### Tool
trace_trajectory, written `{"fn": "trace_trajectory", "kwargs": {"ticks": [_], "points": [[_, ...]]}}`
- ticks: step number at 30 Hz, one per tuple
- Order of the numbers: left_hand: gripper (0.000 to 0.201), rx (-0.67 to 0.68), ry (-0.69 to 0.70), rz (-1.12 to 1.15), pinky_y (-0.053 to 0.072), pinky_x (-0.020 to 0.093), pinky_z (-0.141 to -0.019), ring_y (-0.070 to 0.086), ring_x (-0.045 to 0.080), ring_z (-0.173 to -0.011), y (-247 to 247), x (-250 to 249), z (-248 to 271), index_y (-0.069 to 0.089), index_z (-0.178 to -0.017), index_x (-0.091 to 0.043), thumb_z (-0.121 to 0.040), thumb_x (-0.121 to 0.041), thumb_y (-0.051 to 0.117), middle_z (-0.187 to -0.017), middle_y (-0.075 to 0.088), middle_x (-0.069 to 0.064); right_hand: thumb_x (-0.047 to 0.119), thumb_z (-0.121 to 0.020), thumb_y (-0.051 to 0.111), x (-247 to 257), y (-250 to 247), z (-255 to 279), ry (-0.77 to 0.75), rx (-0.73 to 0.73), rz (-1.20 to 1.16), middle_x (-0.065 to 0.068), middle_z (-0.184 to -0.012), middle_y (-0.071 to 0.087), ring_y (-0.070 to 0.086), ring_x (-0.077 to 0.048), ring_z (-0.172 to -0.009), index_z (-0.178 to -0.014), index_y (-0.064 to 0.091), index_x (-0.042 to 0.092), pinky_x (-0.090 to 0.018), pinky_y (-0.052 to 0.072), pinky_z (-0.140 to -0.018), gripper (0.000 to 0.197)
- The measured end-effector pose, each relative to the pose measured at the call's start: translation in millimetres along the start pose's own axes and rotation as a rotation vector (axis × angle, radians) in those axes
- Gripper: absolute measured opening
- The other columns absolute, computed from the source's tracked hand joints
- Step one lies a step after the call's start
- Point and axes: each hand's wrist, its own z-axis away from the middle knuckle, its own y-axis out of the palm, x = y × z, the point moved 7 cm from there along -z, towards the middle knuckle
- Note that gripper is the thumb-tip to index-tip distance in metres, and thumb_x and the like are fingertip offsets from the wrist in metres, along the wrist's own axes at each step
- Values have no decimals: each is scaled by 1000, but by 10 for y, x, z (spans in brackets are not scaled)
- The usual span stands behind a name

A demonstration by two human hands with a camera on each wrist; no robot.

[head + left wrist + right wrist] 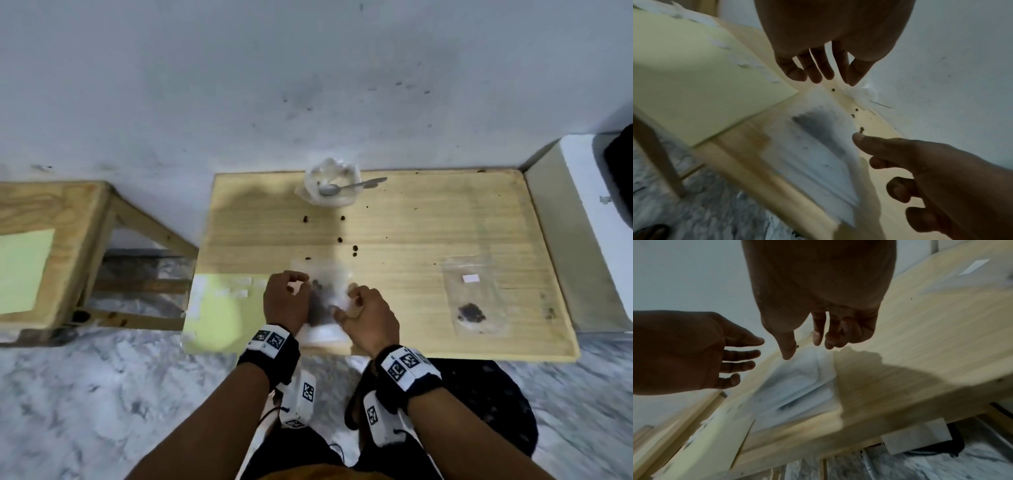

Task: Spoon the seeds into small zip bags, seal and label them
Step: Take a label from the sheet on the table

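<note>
A clear zip bag [330, 291] [818, 142] [797, 386] with dark seeds in it lies flat near the front edge of the wooden table [411, 226], on top of a small pile of other bags. My left hand [291, 291] [818, 73] hovers over its left side, fingers relaxed and apart, holding nothing. My right hand [359, 301] [809, 340] is at its right edge with the forefinger [861, 139] stretched toward the bag and the other fingers loosely curled. A metal spoon [349, 186] rests on a white plastic-lined bowl [329, 178] at the back.
A second bag [474, 298] with seeds and a white label lies at the right. Loose seeds [340, 240] dot the table's middle. A pale green sheet [219, 308] carrying white labels [236, 287] overhangs the front left corner. A wooden stool [51, 240] stands left.
</note>
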Motion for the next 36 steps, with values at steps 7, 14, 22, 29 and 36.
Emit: {"fn": "trace_trajectory", "kwargs": {"ticks": [7, 14, 22, 29, 36], "points": [[13, 227, -129, 23, 46, 25, -81, 63, 22, -95, -40, 503, -39, 70, -98, -21, -86, -15, 69, -111, 64, 1, 61, -79, 71, 130, 237, 88, 127, -25, 48, 1, -128, 58, 62, -22, -111, -134, 52, 25, -35, 50, -89, 68], [13, 272, -83, 49, 43, 9, -69, 67, 15, -92, 17, 520, -25, 75, -98, -12, -86, -11, 70, -99, 73, 1, 51, -78, 77, 153, 182, 105, 150, -86, -18, 4, -117, 58, 60, -18, -102, -123, 58, 23, -33, 48, -83, 56], [9, 174, -58, 259, 48, 16, -68, 66, 8, -85, -237, 406, 0, 75, -89, -17, -83, -11, 73, -94, 70, -10, 17, -91, 62, 411, 117, 89, 19, -198, -241, 8, -87, 70, 65, -13, -77, -95, 64, 26, -23, 43, -61, 10], [22, 74, -122, 553, 49, 21, -60, 65, 12, -72, -903, 615, -329, 71, -81, -7, -81, 14, 65, -75, 71, -5, 3, -92, 56, 1171, 697, -129, -150, 75, -252, 6, -104, 72, 66, -13, -89, -91, 71, 32, -22, 51, -76, 32], [18, -40, -179, 540, 46, 14, -47, 56, 18, -65, -1634, 1093, -752, 67, -97, -1, -88, 11, 58, -91, 67, 20, 28, -93, 61, 1486, 1228, -365, -98, 104, 50, 11, -100, 64, 62, -16, -102, -111, 69, 27, -26, 47, -86, 20]]}}
